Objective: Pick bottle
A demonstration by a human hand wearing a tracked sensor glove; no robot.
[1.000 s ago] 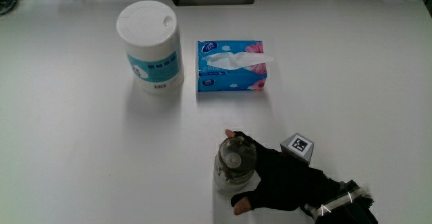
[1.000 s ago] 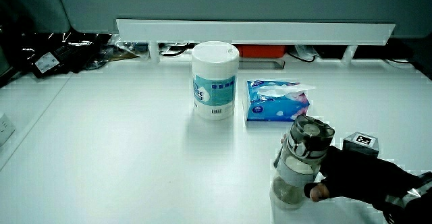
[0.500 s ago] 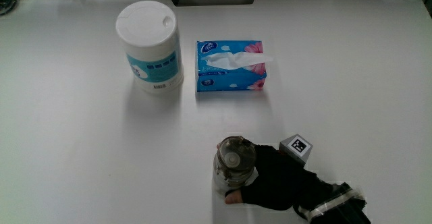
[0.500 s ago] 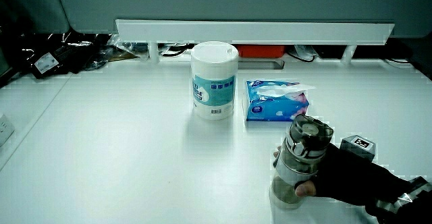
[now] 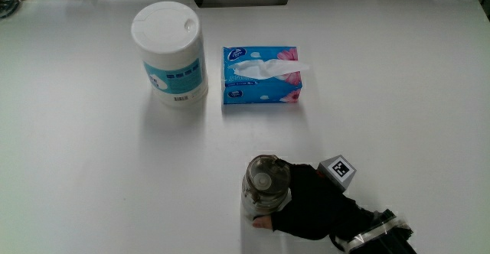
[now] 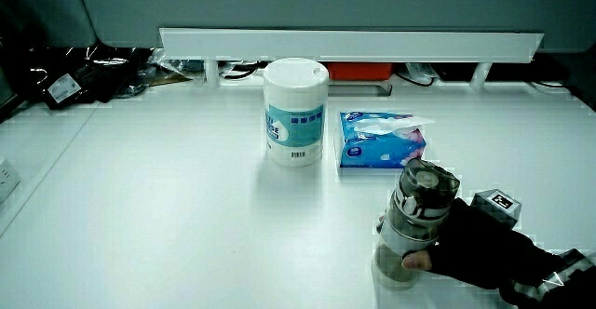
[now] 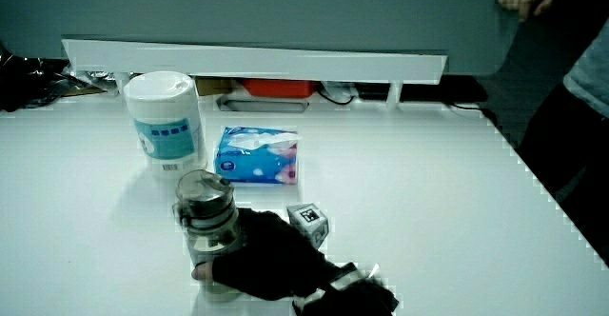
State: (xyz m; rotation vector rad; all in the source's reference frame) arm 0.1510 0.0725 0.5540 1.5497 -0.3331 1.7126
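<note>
Near the person's edge of the white surface [image 5: 92,177], a clear bottle [image 5: 266,187] with a grey lid stands upright. The hand [image 5: 310,208] wraps around it from the bottle's four o'clock, fingers curled on its body and the thumb showing low on the side nearest the person. A patterned cube [image 5: 338,170] sits on the hand's back. At the bottle's twelve o'clock, well apart, lies a blue tissue pack [image 5: 262,84]. Just beside the pack, at its nine o'clock, stands a white tub [image 5: 170,53] with a blue label.
</note>
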